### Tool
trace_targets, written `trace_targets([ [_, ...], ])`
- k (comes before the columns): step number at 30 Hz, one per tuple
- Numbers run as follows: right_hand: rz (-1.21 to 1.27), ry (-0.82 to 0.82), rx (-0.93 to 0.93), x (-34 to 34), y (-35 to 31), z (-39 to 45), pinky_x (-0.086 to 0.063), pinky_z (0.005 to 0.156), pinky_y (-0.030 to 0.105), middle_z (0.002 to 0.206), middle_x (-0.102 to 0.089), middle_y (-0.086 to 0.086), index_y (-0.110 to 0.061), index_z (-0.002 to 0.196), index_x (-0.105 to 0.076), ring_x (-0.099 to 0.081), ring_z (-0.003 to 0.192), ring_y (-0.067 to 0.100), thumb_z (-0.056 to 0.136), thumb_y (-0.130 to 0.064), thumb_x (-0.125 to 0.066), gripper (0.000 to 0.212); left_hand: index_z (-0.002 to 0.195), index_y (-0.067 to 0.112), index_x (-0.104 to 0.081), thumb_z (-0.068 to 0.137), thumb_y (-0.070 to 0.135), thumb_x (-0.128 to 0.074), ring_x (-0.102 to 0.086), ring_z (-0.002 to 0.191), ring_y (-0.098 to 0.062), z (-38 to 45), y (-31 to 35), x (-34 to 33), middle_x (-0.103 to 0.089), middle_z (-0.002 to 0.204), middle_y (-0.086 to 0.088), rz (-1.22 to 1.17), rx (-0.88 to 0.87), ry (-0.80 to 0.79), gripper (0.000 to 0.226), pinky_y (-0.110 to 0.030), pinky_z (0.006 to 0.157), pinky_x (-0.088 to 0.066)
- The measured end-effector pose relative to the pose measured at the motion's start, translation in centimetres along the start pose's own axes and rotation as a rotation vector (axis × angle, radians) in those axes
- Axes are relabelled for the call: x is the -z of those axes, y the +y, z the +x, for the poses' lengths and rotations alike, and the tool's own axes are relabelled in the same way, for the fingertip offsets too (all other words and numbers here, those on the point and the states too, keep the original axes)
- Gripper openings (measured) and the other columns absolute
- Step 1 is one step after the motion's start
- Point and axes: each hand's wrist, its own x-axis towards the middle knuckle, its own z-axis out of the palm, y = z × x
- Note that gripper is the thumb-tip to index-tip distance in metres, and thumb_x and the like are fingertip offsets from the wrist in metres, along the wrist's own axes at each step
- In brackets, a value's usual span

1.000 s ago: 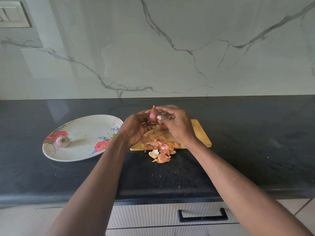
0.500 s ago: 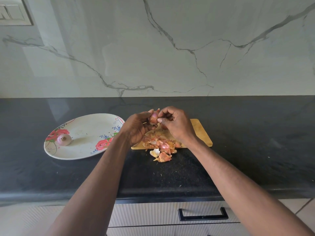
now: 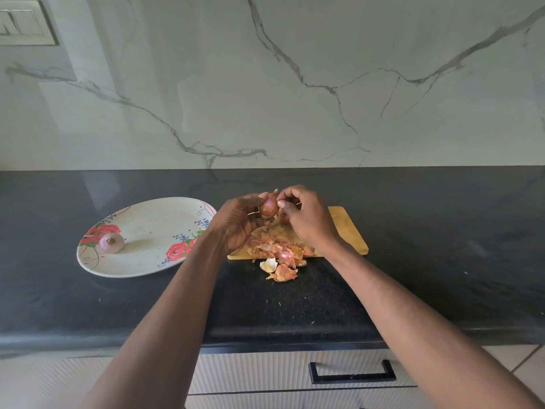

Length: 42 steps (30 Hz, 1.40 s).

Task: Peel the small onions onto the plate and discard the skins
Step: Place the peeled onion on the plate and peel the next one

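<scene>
My left hand (image 3: 236, 221) holds a small reddish onion (image 3: 269, 207) upright above the wooden cutting board (image 3: 346, 228). My right hand (image 3: 306, 216) meets it from the right, its fingertips pinching at the onion's top skin. Another onion (image 3: 283, 218) shows partly behind my right thumb on the board. A heap of orange-brown skins (image 3: 278, 255) lies on the board's front edge and spills onto the black counter. One peeled onion (image 3: 111, 242) sits on the left side of the floral oval plate (image 3: 153, 261).
The black stone counter (image 3: 442, 246) runs the full width, with a marble backsplash behind. A drawer with a black handle (image 3: 352, 376) is below the counter edge. A switch plate (image 3: 23, 23) is on the wall at top left.
The onion has been turned a little between my hands, its tip showing again above my fingers. Both hands stay over the board; plate and skins are unchanged.
</scene>
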Motion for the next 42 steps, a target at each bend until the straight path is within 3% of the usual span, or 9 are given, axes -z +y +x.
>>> trace_targets([
  [9, -0.156, -0.016, 0.136, -0.27, 0.19, -0.39, -0.039, 0.067, 0.011, 0.096, -0.054, -0.002, -0.007, 0.1, -0.057, -0.048, 0.08, -0.005, 0.101, -0.004, -0.052, 0.006, 0.112, -0.004, -0.065, 0.096, 0.01, -0.062, -0.066, 0.077, -0.026, 0.44, -0.15, 0.31, -0.062, 0.111, -0.023, -0.079, -0.015, 0.078, 0.022, -0.028, 0.064, -0.06],
  [12, -0.114, 0.003, 0.111, -0.1, 0.18, -0.34, -0.042, 0.068, 0.01, 0.098, -0.056, -0.001, -0.008, 0.1, -0.059, -0.051, 0.082, -0.003, 0.098, -0.001, -0.056, 0.007, 0.113, -0.003, -0.064, 0.096, 0.007, -0.061, -0.067, 0.08, -0.028, 0.61, -0.16, 0.49, -0.062, 0.113, -0.024, -0.106, -0.021, 0.087, 0.02, -0.031, 0.068, -0.061],
  [15, -0.024, 0.02, 0.065, 0.07, 0.13, -0.22, -0.052, 0.076, 0.013, 0.106, -0.063, -0.001, -0.011, 0.11, -0.067, -0.059, 0.092, 0.004, 0.093, 0.005, -0.06, 0.024, 0.113, -0.002, -0.065, 0.096, 0.001, -0.057, -0.068, 0.083, -0.027, 0.65, -0.12, 0.52, -0.064, 0.107, -0.02, -0.12, -0.022, 0.046, 0.019, -0.034, 0.077, -0.063],
  [19, 0.056, 0.066, 0.041, 0.21, -0.05, -0.17, -0.054, 0.074, 0.016, 0.107, -0.069, -0.002, -0.015, 0.107, -0.075, -0.065, 0.091, 0.008, 0.088, -0.01, -0.074, 0.02, 0.105, 0.002, -0.069, 0.096, -0.001, -0.055, -0.07, 0.085, -0.023, 0.51, -0.08, 0.59, -0.069, 0.101, -0.016, -0.082, -0.036, -0.021, 0.017, -0.037, 0.086, -0.06],
  [22, 0.047, 0.016, 0.09, 0.23, -0.19, -0.3, -0.05, 0.072, 0.01, 0.107, -0.066, -0.003, -0.015, 0.104, -0.075, -0.062, 0.087, 0.001, 0.083, -0.005, -0.078, 0.024, 0.103, 0.002, -0.07, 0.095, 0.0, -0.057, -0.069, 0.081, -0.023, 0.36, 0.0, 0.52, -0.071, 0.096, -0.015, -0.09, -0.026, -0.006, 0.016, -0.033, 0.077, -0.061],
  [26, -0.013, -0.017, 0.16, 0.18, 0.04, -0.28, -0.052, 0.072, 0.013, 0.11, -0.063, -0.001, -0.016, 0.111, -0.072, -0.063, 0.087, 0.007, 0.082, -0.003, -0.078, 0.032, 0.103, 0.002, -0.069, 0.094, 0.008, -0.061, -0.064, 0.077, -0.021, 0.13, 0.19, 0.33, -0.069, 0.093, -0.015, -0.064, -0.022, 0.023, 0.013, -0.027, 0.064, -0.057],
  [30, -0.002, -0.034, 0.175, -0.05, 0.31, -0.38, -0.059, 0.08, 0.024, 0.111, -0.063, -0.001, -0.017, 0.113, -0.071, -0.067, 0.095, 0.014, 0.082, -0.003, -0.079, 0.035, 0.098, 0.0, -0.07, 0.09, 0.01, -0.066, -0.064, 0.077, -0.021, -0.02, 0.21, 0.33, -0.068, 0.091, -0.015, -0.045, -0.007, 0.019, 0.013, -0.026, 0.061, -0.058],
  [37, 0.112, -0.021, 0.202, 0.04, -0.09, -0.86, -0.058, 0.079, 0.017, 0.102, -0.065, -0.002, -0.013, 0.1, -0.075, -0.067, 0.09, -0.001, 0.08, 0.003, -0.078, 0.026, 0.095, -0.001, -0.071, 0.091, 0.007, -0.065, -0.063, 0.073, -0.021, 0.03, 0.18, 0.34, -0.068, 0.089, -0.015, -0.066, -0.001, 0.032, 0.011, -0.025, 0.058, -0.058],
  [42, 0.04, -0.012, 0.21, -0.06, 0.26, -0.76, -0.053, 0.074, 0.015, 0.095, -0.064, -0.006, -0.013, 0.087, -0.074, -0.063, 0.086, 0.0, 0.079, -0.001, -0.08, 0.015, 0.096, -0.001, -0.071, 0.091, 0.007, -0.066, -0.063, 0.073, -0.02, -0.05, 0.17, 0.31, -0.068, 0.089, -0.015, -0.058, 0.013, 0.042, 0.011, -0.024, 0.057, -0.057],
])
